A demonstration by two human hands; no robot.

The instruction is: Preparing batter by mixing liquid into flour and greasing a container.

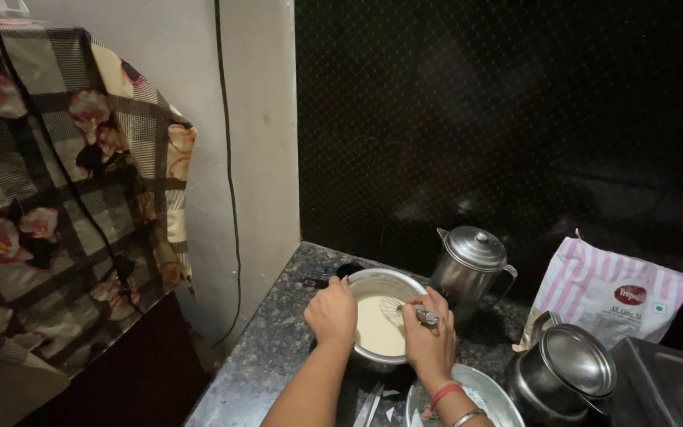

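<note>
Steel bowl [373, 278] of pale batter [377, 326] sits on granite counter [270, 348], beside lidded steel jug [472, 269]. Left hand [331, 312] clasps bowl rim. Right hand [428, 332] fist-closed around whisk [405, 310] dipped in batter.

We see a shiny metal bowl [385, 283] of smooth pale batter [377, 326] on a speckled, polished stone table [274, 344]; right of the bowl, a glossy steel kettle [472, 265] and a striped paper bag [606, 292].
</note>
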